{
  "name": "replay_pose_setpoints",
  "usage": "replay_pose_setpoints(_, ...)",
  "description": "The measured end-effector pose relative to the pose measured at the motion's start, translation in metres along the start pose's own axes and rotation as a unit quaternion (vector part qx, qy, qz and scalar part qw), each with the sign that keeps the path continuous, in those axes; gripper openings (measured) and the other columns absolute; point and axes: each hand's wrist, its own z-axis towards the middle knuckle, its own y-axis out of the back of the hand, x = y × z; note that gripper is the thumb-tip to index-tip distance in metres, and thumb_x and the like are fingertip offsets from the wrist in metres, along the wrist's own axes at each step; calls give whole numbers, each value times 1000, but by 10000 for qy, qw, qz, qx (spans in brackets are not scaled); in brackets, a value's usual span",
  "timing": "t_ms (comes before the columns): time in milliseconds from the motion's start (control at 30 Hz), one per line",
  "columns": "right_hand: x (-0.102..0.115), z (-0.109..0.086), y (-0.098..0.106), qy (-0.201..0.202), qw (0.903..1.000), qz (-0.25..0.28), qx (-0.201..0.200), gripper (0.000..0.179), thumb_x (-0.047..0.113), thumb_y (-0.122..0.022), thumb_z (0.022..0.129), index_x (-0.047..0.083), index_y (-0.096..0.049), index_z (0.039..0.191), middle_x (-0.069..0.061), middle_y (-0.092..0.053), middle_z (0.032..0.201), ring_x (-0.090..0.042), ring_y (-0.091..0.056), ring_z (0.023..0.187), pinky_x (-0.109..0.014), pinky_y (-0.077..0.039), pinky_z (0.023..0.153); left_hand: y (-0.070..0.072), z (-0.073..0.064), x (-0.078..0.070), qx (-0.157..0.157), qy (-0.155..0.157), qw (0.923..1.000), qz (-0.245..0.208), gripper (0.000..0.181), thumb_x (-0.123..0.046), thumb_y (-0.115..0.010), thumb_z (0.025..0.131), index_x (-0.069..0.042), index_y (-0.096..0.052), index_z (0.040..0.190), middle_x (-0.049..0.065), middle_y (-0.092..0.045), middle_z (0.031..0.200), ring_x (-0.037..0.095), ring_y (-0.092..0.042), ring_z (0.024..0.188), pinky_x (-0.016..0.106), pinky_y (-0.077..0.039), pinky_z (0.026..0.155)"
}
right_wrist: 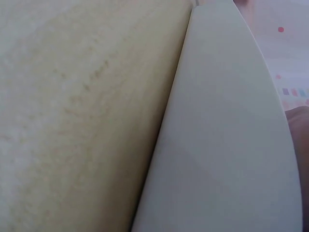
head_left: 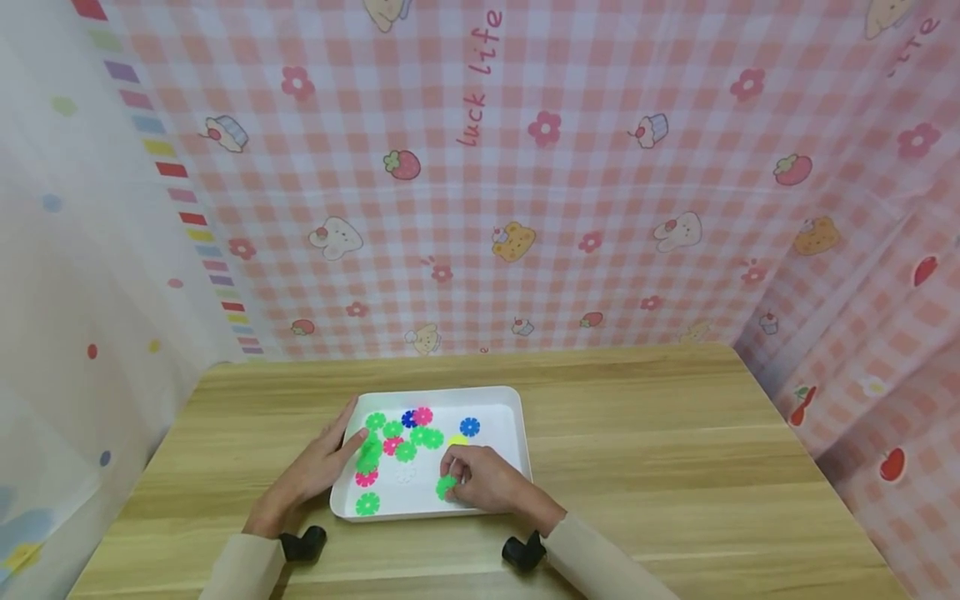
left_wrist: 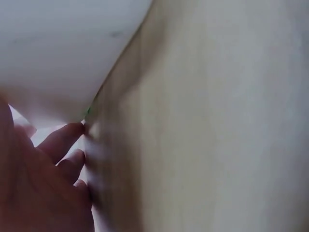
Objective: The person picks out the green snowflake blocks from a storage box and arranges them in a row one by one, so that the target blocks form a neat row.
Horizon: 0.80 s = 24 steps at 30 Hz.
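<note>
At bottom centre, the right hand (head_left: pixel 483 480) pinches a green disc (head_left: pixel 446 487) between bent fingers, over the tray (head_left: pixel 491 421), near its lower edge. Further left, the left hand (head_left: pixel 315 468) grips its left edge, thumb inside. Wide tabletop (head_left: pixel 660 458) stretches right; a curtain (head_left: pixel 450 204) stands behind.

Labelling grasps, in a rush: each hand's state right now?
Left hand: holding the white tray by its left edge.
Right hand: pinching a green disc.
</note>
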Motion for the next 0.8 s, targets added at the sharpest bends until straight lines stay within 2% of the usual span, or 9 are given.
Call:
replay_pose_setpoints(167,0,-1,1,-11,10000,43,-61,18,0,-75,82,12,-66,92,7,-55,77,-4,-48,69,-18,-43,65,0,3,1,198,91,9991,-359,69,-52,-27,106,-20,1,161,15,-1,166,44,5,150,67,4,115)
replay_pose_setpoints(367,-1,-3,6,16,9998,134,-146,17,4,-76,84,13,-67,94,8,-57,78,-4,-49,68,-18,-43,64,-2,5,2,259,26,9983,-513,64,-43,-26,109,-18,1,161,16,-1,166,44,8,150,65,10,115)
replay_pose_setpoints(600,1,-12,30,98,9982,403,-444,17,7,-77,86,12,-67,99,3,-61,81,-9,-49,68,-20,-39,61,-3,5,3,231,22,9982,-562,65,-47,-26,108,-19,1,161,14,-1,167,44,9,150,66,10,114)
replay_pose_setpoints(800,-2,-23,55,-230,9922,894,-839,17,9,-74,88,12,-66,103,0,-62,85,-13,-50,69,-20,-41,60,-3,4,3,227,148,9977,-614,67,-51,-26,107,-23,1,161,14,1,167,45,10,149,69,7,113)
